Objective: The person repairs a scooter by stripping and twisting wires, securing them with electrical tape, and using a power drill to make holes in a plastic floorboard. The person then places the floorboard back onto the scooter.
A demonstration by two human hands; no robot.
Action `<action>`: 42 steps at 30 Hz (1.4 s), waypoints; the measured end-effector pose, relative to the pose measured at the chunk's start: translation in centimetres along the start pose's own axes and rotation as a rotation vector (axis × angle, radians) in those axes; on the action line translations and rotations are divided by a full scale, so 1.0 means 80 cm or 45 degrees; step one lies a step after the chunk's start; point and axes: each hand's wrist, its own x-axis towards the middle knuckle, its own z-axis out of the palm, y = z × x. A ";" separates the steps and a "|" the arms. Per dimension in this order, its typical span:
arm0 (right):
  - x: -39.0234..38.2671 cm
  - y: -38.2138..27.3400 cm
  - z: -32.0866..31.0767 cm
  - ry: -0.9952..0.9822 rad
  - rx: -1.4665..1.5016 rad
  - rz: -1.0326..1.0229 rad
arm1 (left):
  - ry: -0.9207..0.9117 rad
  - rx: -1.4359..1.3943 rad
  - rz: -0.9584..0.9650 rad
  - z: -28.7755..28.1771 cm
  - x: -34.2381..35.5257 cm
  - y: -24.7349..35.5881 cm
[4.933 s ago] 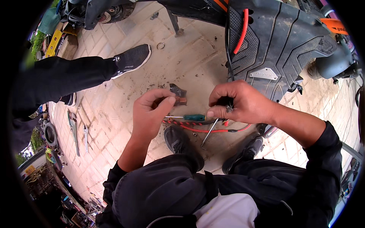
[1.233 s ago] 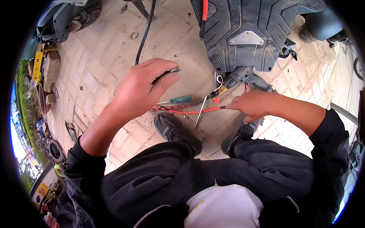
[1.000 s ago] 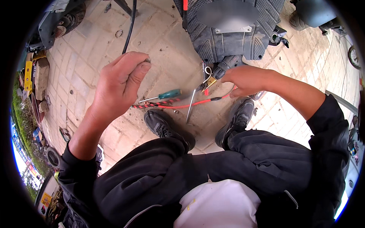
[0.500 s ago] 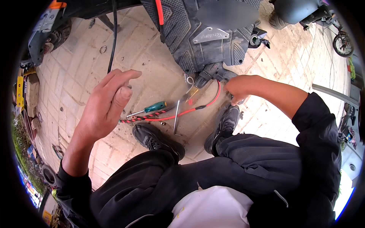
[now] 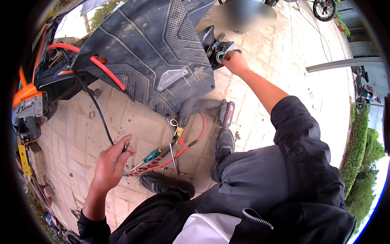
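Observation:
My left hand (image 5: 111,166) pinches a small metal piece (image 5: 126,147) near a black cable (image 5: 93,105). My right hand (image 5: 237,64) reaches to black parts (image 5: 208,42) beside the dark ribbed footboard (image 5: 134,36), its fingers closed at a round fitting; what they grip is unclear. Below the footboard lies a cordless drill (image 5: 193,105) with a gold step bit (image 5: 179,136). Between my shoes are a green screwdriver (image 5: 152,155), an L-shaped steel wrench (image 5: 174,160), red cables (image 5: 191,145) and a small nut. Another red cable (image 5: 107,71) hangs over the footboard.
A grey-orange vehicle part (image 5: 30,99) is at the left, with a yellow tool (image 5: 25,158) and stones below it. A blurred grey body (image 5: 243,22) and a small wheel (image 5: 323,9) are at the top. A metal rail (image 5: 333,64) and hedge (image 5: 357,150) border the right.
My right hand has moved up from beside the drill to the black parts. My left hand is lower. The view has swung right; the other person's leg seen earlier is out of view.

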 end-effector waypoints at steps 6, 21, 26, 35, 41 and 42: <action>0.032 -0.013 0.021 -0.078 -0.344 0.038 | 0.022 -0.166 -0.174 0.004 0.000 0.010; 0.047 0.000 -0.014 -0.078 1.475 0.245 | 0.028 0.020 -0.020 0.012 0.011 0.003; -0.005 -0.029 -0.067 -0.114 1.975 -0.084 | 0.076 -0.125 -0.050 0.011 0.020 0.019; -0.157 -0.263 -0.159 -1.287 1.597 -0.619 | 0.209 -0.631 0.094 -0.024 0.041 0.075; -0.191 -0.337 -0.143 -1.414 1.913 -0.011 | 0.392 -0.477 0.297 -0.036 0.023 0.099; -0.185 -0.350 -0.139 -1.465 1.869 -0.048 | 0.486 -0.358 0.370 -0.039 0.028 0.095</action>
